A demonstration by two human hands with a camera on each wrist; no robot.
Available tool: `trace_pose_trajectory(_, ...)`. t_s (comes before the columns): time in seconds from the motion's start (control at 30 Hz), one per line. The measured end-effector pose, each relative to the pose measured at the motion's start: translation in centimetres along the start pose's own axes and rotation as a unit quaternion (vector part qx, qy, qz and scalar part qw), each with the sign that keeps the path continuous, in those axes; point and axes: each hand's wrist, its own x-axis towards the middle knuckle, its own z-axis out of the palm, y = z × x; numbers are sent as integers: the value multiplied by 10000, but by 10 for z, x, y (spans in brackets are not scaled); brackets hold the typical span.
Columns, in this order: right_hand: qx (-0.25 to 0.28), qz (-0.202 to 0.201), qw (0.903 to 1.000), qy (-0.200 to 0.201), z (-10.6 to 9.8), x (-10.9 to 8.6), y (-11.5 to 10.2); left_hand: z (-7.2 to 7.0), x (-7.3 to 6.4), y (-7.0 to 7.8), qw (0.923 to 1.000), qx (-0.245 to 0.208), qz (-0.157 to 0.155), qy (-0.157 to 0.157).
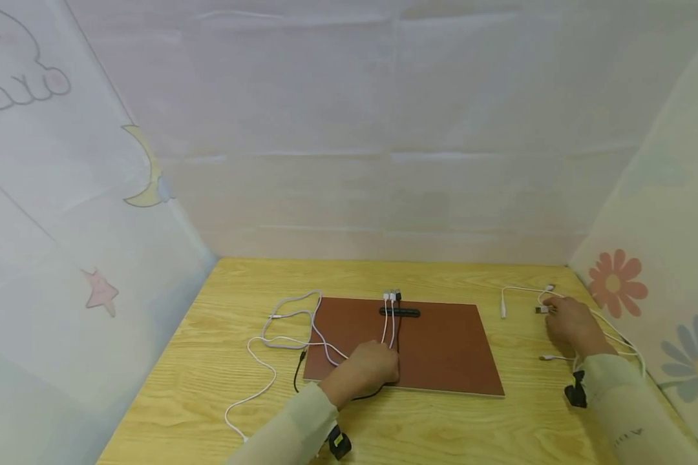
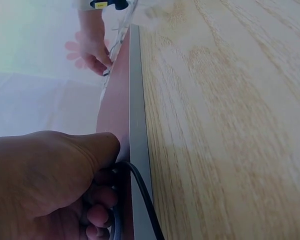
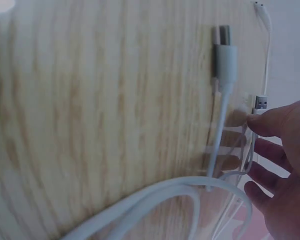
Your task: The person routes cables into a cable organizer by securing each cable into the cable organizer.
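Note:
Near the front edge of the brown board (image 1: 448,349), my left hand (image 1: 369,368) curls round the cables that run down from a black cable holder (image 1: 410,312). A black cable (image 2: 142,187) comes out beside its thumb in the left wrist view. The white plugs (image 1: 389,296) and a black plug (image 1: 398,295) stand at the holder's far side. At the table's right, my right hand (image 1: 571,323) pinches a white USB cable just behind its plug (image 3: 261,103). Its other fingers are bent and apart. The palm of the left hand hides part of the cables.
A looped pale cable (image 1: 291,347) lies across the board's left edge, and a white cable (image 1: 274,374) trails toward the front. More white cables (image 3: 140,200) lie under and around the right hand, one with a loose plug (image 3: 226,62). Walls (image 1: 384,194) enclose the table.

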Motion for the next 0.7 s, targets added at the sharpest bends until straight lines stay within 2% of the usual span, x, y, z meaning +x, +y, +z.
trace_pose_trajectory(0.17,-29,53,9999,93,5,1,3,2,2,-1,10000,64,37,-6)
trace_pose_trajectory(0.37,89,97,9998,166,2,-3,0,-3,-1,-1,9999,-163,26,0)
trace_pose_trajectory(0.53,30,1,9997,256,-1,-2,-1,-3,1,-3,9982,-587,-32,-114)
trace_pose_trajectory(0.7,93,-192,9978,630,-7,6,-2,-1,6,-10,9903,-1316,-328,-319)
